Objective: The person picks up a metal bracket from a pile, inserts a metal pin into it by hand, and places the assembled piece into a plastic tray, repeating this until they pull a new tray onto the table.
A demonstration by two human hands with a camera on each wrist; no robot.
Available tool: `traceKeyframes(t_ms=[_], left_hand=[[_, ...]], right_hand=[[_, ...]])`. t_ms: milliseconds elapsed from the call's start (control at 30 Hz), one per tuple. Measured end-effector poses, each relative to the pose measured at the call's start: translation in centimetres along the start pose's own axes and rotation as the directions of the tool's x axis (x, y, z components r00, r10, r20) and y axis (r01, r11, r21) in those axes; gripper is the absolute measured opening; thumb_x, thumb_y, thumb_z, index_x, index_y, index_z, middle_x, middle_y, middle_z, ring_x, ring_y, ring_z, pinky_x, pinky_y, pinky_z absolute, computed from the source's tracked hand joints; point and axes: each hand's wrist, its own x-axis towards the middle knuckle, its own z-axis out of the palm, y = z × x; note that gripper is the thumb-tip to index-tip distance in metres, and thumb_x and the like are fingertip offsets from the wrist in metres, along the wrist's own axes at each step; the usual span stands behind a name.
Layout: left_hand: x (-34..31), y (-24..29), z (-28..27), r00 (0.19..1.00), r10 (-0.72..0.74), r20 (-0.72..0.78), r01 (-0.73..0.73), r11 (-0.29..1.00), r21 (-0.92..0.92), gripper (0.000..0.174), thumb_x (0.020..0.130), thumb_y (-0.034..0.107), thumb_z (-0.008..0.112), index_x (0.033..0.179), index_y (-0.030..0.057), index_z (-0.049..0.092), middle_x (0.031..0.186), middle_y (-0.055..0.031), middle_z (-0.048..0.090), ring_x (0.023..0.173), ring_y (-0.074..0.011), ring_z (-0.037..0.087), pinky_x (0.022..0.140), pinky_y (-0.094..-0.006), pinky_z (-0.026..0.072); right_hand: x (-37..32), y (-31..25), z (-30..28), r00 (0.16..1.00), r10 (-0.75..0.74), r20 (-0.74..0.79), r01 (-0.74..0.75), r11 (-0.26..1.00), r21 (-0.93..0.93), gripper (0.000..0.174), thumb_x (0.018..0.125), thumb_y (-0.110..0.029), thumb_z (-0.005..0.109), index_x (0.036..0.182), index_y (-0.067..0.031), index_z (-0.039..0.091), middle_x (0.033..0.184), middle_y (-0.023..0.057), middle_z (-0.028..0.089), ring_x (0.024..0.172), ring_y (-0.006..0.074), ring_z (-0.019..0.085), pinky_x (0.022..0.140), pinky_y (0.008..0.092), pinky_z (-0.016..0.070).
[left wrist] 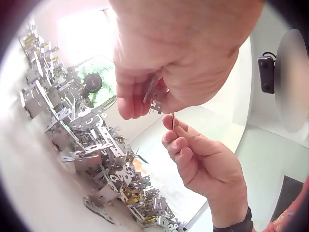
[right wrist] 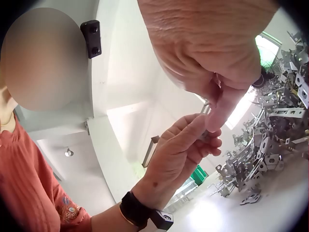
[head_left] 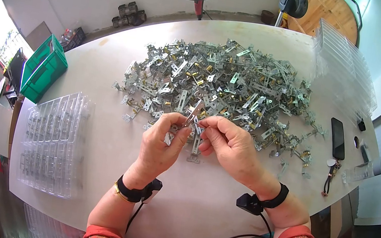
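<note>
In the head view my left hand (head_left: 160, 143) pinches a silver metal bracket (head_left: 195, 111) between thumb and fingers at the near edge of a heap. The left wrist view shows that bracket (left wrist: 153, 94) under the curled fingers. My right hand (head_left: 234, 150) meets it from the other side, its thumb and forefinger pinching a thin metal piece (left wrist: 173, 121). Most of this piece is hidden by the fingertips. Just below the hands, another long bracket (head_left: 196, 143) lies on the table. Behind them spreads a large heap of metal brackets (head_left: 217, 80), some with brass-coloured parts.
Clear plastic trays (head_left: 53, 141) holding metal parts lie at the left, near a green crate (head_left: 45, 69). More clear trays (head_left: 345, 69) are stacked at the far right. A phone (head_left: 337, 138), keys (head_left: 329, 175) and a clear bottle (head_left: 363, 170) lie along the right edge.
</note>
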Motion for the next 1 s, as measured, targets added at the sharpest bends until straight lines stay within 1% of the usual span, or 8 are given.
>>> traceKeyframes(t_ms=[200,267,500,767,800,833,900,1000], left_hand=[[0.1,0.3,0.2,0.993,0.115,-0.025,-0.109,0.982,0.155,0.020,0.089,0.004,0.072,0.104,0.0012,0.059,0.090,-0.0107,0.067,0.075,-0.0209,0.066,0.068,-0.0312,0.0537],[0.1,0.4,0.2,0.989,0.147,-0.011,-0.142,0.973,0.181,0.020,0.088,0.004,0.072,0.103,0.0012,0.059,0.089,-0.0112,0.066,0.074,-0.0236,0.066,0.067,-0.0324,0.0536],[0.0,0.3,0.2,0.992,0.121,-0.020,-0.115,0.975,0.191,0.021,0.086,0.003,0.075,0.102,0.0023,0.061,0.089,-0.0091,0.067,0.078,-0.0202,0.065,0.071,-0.0314,0.0523],[0.0,-0.1,0.4,0.979,0.203,0.007,-0.200,0.955,0.220,0.024,0.083,0.001,0.075,0.101,0.0026,0.059,0.089,-0.0114,0.065,0.075,-0.0266,0.064,0.066,-0.0362,0.0524],[0.0,-0.2,0.5,0.980,0.197,-0.006,-0.190,0.953,0.235,0.024,0.083,0.001,0.075,0.101,0.0026,0.059,0.089,-0.0114,0.065,0.075,-0.0266,0.064,0.066,-0.0362,0.0524],[0.0,-0.5,0.6,0.981,0.193,-0.018,-0.185,0.960,0.209,0.025,0.083,0.002,0.077,0.101,0.0029,0.060,0.088,-0.0105,0.066,0.074,-0.0241,0.065,0.066,-0.0340,0.0527],[-0.2,-0.8,0.6,0.981,0.193,-0.032,-0.183,0.964,0.191,0.026,0.083,0.003,0.078,0.101,0.0033,0.060,0.087,-0.0097,0.066,0.073,-0.0215,0.066,0.066,-0.0321,0.0535],[-0.1,-0.8,0.4,0.976,0.215,-0.028,-0.208,0.964,0.165,0.026,0.083,0.004,0.078,0.101,0.0030,0.060,0.086,-0.0104,0.064,0.073,-0.0242,0.065,0.065,-0.0345,0.0525]], right_hand=[[0.0,0.1,0.0,1.000,0.011,-0.022,-0.012,0.999,-0.031,0.015,0.101,-0.009,0.058,0.113,-0.0026,0.064,0.083,0.0034,0.068,0.066,0.0079,0.063,0.059,0.0255,0.0520],[0.1,0.5,-0.1,0.988,-0.151,-0.040,0.138,0.961,-0.238,0.014,0.099,-0.009,0.062,0.112,-0.0030,0.064,0.075,0.0049,0.066,0.063,0.0075,0.060,0.056,0.0265,0.0483],[0.0,0.0,-0.1,0.982,-0.177,-0.071,0.142,0.926,-0.350,0.010,0.096,-0.012,0.065,0.102,-0.0040,0.063,0.068,0.0112,0.063,0.056,0.0158,0.059,0.053,0.0315,0.0454],[0.2,0.3,0.1,0.976,-0.193,-0.102,0.142,0.916,-0.375,0.009,0.095,-0.011,0.064,0.099,-0.0036,0.061,0.072,0.0144,0.064,0.058,0.0232,0.063,0.055,0.0339,0.0467],[0.1,-0.1,0.0,0.985,-0.160,-0.058,0.124,0.907,-0.402,0.008,0.099,-0.010,0.062,0.101,-0.0029,0.062,0.070,-0.0004,0.059,0.063,0.0041,0.052,0.055,0.0237,0.0430],[0.1,-0.1,0.0,0.986,-0.162,-0.031,0.137,0.910,-0.390,0.008,0.099,-0.010,0.062,0.101,-0.0029,0.062,0.070,-0.0004,0.059,0.063,0.0041,0.052,0.055,0.0237,0.0430],[0.0,0.4,0.1,0.984,-0.180,0.005,0.165,0.886,-0.434,0.008,0.095,-0.011,0.065,0.099,-0.0050,0.062,0.074,0.0137,0.065,0.060,0.0232,0.064,0.056,0.0330,0.0478],[0.3,0.2,-0.2,0.993,-0.102,-0.057,0.076,0.937,-0.341,0.006,0.098,-0.010,0.062,0.097,-0.0040,0.062,0.067,0.0021,0.058,0.059,0.0071,0.052,0.055,0.0264,0.0429]])
